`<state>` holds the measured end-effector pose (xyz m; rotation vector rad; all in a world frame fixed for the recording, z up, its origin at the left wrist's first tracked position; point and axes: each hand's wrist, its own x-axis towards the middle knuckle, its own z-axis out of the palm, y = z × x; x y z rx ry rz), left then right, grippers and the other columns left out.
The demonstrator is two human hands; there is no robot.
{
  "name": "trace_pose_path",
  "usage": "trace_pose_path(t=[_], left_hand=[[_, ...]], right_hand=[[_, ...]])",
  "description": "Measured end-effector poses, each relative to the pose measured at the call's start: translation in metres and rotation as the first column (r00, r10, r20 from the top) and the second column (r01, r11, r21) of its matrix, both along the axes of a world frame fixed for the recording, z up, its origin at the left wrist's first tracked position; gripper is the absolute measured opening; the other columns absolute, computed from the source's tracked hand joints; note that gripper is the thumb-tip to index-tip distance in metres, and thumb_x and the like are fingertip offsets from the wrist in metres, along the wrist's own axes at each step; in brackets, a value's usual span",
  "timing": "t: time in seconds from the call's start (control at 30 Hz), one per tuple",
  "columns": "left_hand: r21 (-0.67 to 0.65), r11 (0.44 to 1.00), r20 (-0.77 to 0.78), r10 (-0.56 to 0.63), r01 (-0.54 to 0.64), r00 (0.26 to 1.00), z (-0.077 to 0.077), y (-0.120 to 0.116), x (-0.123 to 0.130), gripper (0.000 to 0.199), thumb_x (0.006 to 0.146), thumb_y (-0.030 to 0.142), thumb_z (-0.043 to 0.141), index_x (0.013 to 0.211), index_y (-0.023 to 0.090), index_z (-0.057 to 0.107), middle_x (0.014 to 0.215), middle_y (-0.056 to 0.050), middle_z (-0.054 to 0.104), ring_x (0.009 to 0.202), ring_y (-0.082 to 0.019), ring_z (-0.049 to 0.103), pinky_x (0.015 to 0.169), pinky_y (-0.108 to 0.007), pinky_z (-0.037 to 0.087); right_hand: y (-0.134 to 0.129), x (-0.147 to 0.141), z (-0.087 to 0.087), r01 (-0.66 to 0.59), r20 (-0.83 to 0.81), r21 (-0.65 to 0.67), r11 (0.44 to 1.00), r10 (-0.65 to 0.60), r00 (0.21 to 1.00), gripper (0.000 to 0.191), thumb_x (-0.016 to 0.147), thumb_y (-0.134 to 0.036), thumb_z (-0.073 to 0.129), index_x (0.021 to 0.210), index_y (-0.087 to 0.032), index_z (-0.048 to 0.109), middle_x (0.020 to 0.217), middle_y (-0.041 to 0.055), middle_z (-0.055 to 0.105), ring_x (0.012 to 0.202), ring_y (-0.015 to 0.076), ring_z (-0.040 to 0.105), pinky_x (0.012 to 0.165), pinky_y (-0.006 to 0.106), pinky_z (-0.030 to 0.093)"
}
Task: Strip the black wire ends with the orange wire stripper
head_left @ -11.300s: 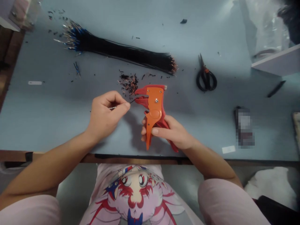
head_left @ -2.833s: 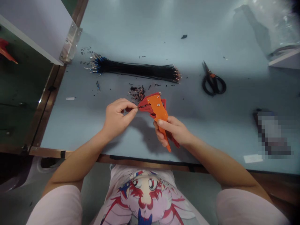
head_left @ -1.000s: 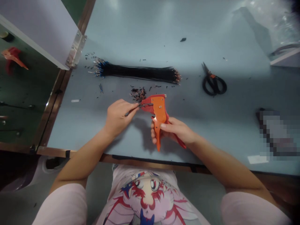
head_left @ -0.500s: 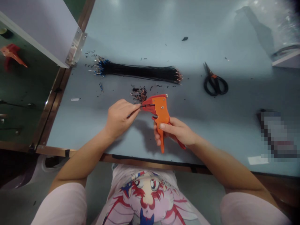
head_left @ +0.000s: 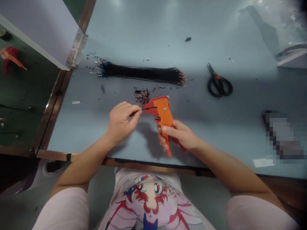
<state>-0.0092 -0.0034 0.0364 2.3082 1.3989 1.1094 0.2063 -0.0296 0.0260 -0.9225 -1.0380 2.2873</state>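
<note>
My right hand (head_left: 176,134) is wrapped round the handles of an orange and red wire stripper (head_left: 163,111), its jaws pointing left. My left hand (head_left: 123,119) pinches a thin black wire (head_left: 143,109) whose end lies at the stripper's jaws. Just above the jaws is a small pile of black and copper-coloured scraps (head_left: 142,95). Behind it lies a long bundle of black wires (head_left: 144,73), with blue and silver tips at its left end and bare copper at its right end.
Black-handled scissors (head_left: 219,83) lie to the right of the bundle. A blurred-out dark object (head_left: 283,135) and a white label (head_left: 263,163) are at the far right. White panels (head_left: 40,28) stand at the left, and another red-orange tool (head_left: 11,57) lies beyond them.
The stripper has tilted slightly, its head shifting a little left and its lower handle a little right. My left hand has moved slightly left.
</note>
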Motion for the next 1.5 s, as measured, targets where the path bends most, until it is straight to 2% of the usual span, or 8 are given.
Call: trace_pose_path(t=[0.2, 0.37, 0.5, 0.57, 0.7, 0.8, 1.2, 1.5], left_hand=[[0.017, 1.000, -0.046, 0.010, -0.009, 0.999, -0.001, -0.002, 0.001, 0.013, 0.083, 0.020, 0.054, 0.074, 0.020, 0.063, 0.063, 0.000, 0.062, 0.060, -0.013, 0.051, 0.063, -0.027, 0.039], [0.000, 1.000, -0.076, 0.029, -0.029, 0.997, -0.001, -0.002, 0.000, 0.014, 0.083, 0.021, 0.053, 0.074, 0.022, 0.064, 0.063, 0.000, 0.061, 0.060, -0.013, 0.051, 0.063, -0.029, 0.040], [-0.003, 0.982, -0.011, 0.191, -0.191, 0.982, -0.002, 0.008, -0.013, 0.014, 0.081, 0.023, 0.056, 0.071, 0.024, 0.066, 0.063, 0.000, 0.061, 0.062, -0.014, 0.053, 0.064, -0.030, 0.040], [-0.105, 0.953, 0.118, 0.295, -0.284, 0.948, -0.005, 0.016, -0.020, 0.011, 0.078, 0.026, 0.059, 0.072, 0.024, 0.068, 0.064, 0.001, 0.064, 0.063, -0.014, 0.056, 0.064, -0.028, 0.043], [-0.439, 0.879, 0.342, 0.356, -0.187, 0.870, -0.012, 0.025, -0.021, 0.013, 0.073, 0.033, 0.067, 0.075, 0.022, 0.072, 0.062, 0.001, 0.066, 0.055, -0.012, 0.057, 0.056, -0.025, 0.046], [-0.541, 0.833, 0.431, 0.390, -0.113, 0.814, -0.013, 0.025, -0.016, 0.017, 0.070, 0.034, 0.070, 0.080, 0.020, 0.072, 0.062, 0.000, 0.068, 0.051, -0.010, 0.056, 0.052, -0.023, 0.047], [-0.599, 0.801, 0.496, 0.352, 0.019, 0.794, -0.009, 0.018, -0.010, 0.021, 0.071, 0.032, 0.071, 0.086, 0.018, 0.072, 0.071, -0.003, 0.071, 0.054, -0.009, 0.059, 0.056, -0.024, 0.050], [-0.561, 0.822, 0.575, 0.301, 0.098, 0.761, -0.018, -0.002, 0.015, 0.015, 0.070, 0.033, 0.072, 0.078, 0.020, 0.069, 0.071, -0.001, 0.070, 0.064, -0.012, 0.063, 0.064, -0.024, 0.052]], right_hand=[[0.000, -0.003, -0.001, 0.051, -0.002, 0.023, 0.998, -0.051, 0.999, 0.038, 0.086, -0.044, 0.056, 0.063, -0.015, 0.048, 0.048, -0.0035, 0.049, 0.034, 0.0082, 0.047, 0.035, 0.022, 0.045], [0.001, -0.004, -0.002, 0.069, -0.016, -0.006, 0.998, -0.069, 0.997, 0.032, 0.085, -0.043, 0.058, 0.069, -0.016, 0.050, 0.050, -0.0027, 0.051, 0.036, 0.0098, 0.048, 0.036, 0.024, 0.046], [0.012, 0.011, 0.008, 0.292, 0.008, -0.049, 0.955, -0.292, 0.956, 0.029, 0.081, -0.044, 0.063, 0.076, -0.018, 0.051, 0.054, -0.0030, 0.051, 0.040, 0.0108, 0.049, 0.041, 0.027, 0.050], [0.020, 0.020, 0.013, 0.404, 0.017, -0.035, 0.914, -0.404, 0.915, 0.028, 0.080, -0.044, 0.063, 0.079, -0.019, 0.051, 0.056, -0.0036, 0.051, 0.042, 0.0107, 0.049, 0.043, 0.028, 0.051], [0.024, 0.022, 0.010, 0.225, 0.152, -0.075, 0.971, -0.212, 0.965, 0.031, 0.076, -0.042, 0.068, 0.086, -0.016, 0.054, 0.068, 0.0042, 0.062, 0.055, 0.0182, 0.062, 0.052, 0.034, 0.055], [0.019, 0.016, 0.003, 0.093, 0.220, -0.095, 0.991, -0.070, 0.973, 0.035, 0.074, -0.041, 0.070, 0.090, -0.014, 0.055, 0.078, 0.0088, 0.066, 0.066, 0.0218, 0.067, 0.057, 0.034, 0.055], [0.018, 0.012, -0.005, 0.106, 0.082, -0.050, 0.993, -0.101, 0.991, 0.036, 0.074, -0.035, 0.072, 0.098, -0.013, 0.056, 0.087, 0.0094, 0.066, 0.072, 0.0210, 0.067, 0.066, 0.036, 0.056], [0.013, 0.005, -0.013, -0.113, -0.417, -0.277, 0.954, -0.013, 0.909, 0.032, 0.076, -0.031, 0.064, 0.099, -0.013, 0.052, 0.083, 0.0052, 0.065, 0.083, 0.0267, 0.069, 0.076, 0.047, 0.053]])
